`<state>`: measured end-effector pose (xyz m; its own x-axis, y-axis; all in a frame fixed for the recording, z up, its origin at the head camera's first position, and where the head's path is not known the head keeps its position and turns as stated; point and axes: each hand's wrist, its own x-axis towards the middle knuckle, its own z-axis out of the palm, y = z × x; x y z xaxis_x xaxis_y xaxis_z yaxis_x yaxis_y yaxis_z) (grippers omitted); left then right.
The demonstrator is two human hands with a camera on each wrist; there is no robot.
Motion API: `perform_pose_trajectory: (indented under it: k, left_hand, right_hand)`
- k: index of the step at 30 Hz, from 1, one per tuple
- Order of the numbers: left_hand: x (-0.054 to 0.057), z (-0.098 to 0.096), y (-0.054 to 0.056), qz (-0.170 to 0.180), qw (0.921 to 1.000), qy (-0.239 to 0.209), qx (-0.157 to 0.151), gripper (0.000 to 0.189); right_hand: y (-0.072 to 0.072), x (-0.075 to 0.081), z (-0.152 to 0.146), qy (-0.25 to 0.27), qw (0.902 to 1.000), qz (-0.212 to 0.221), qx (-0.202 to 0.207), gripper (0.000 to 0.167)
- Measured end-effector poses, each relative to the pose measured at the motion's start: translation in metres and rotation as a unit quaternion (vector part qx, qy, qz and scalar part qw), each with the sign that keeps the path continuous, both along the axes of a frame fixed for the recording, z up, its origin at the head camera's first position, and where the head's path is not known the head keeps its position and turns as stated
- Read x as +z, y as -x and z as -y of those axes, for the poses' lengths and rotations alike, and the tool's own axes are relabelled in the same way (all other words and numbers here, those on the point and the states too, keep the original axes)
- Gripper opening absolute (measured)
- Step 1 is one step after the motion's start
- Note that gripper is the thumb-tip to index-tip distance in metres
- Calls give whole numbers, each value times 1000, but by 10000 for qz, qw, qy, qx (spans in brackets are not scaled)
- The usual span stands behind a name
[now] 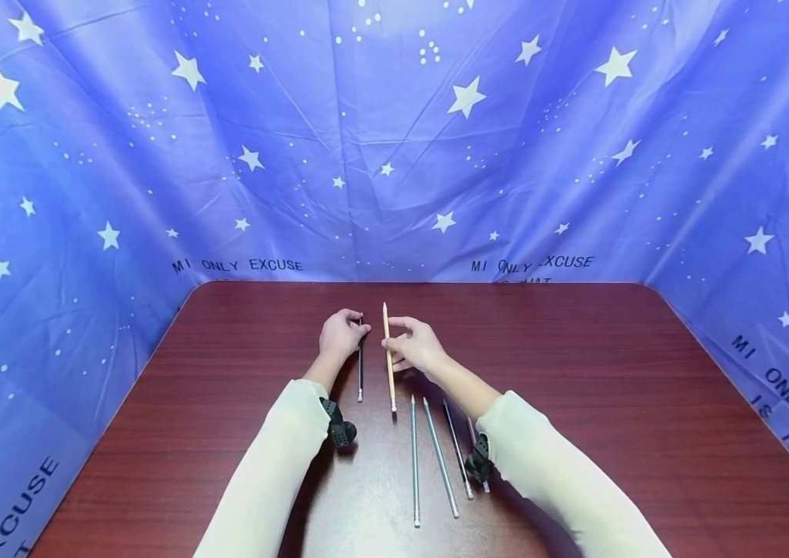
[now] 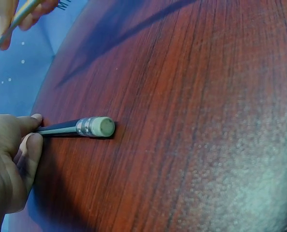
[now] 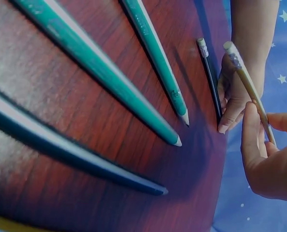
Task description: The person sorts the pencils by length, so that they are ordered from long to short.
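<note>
My left hand pinches a black pencil between thumb and fingers. It lies along the tabletop, its white eraser pointing back towards me in the left wrist view. Just to the right, my right hand holds a yellow pencil by its middle, tip away from me and raised off the wood. Nearer to me lie two green pencils, side by side with tips pointing away. Right of them is another black pencil; one more pencil is mostly hidden under my right wrist.
The dark red wooden table has rounded far corners. A blue cloth with white stars and printed lettering hangs behind it and along both sides. A small black camera is strapped to my left wrist, another to my right.
</note>
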<state>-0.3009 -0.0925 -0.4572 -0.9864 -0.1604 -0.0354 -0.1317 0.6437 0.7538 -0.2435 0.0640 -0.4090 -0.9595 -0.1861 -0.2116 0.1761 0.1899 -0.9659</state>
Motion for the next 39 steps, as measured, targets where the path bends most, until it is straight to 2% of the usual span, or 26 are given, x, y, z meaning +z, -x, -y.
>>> perform_pose_trajectory:
  k: [7, 20, 39]
  left_hand:
    - [0, -1, 0, -37, 10000, 75, 20, 33]
    - [-2, -1, 0, -72, 9998, 170, 20, 34]
    - [-3, 0, 0, -101, 9999, 123, 14, 33]
  right_hand:
    - [6, -7, 5, -60, 9997, -219, -93, 47]
    - [18, -14, 16, -127, 9991, 119, -376, 48]
    - [25, -27, 25, -123, 9981, 200, -562, 46]
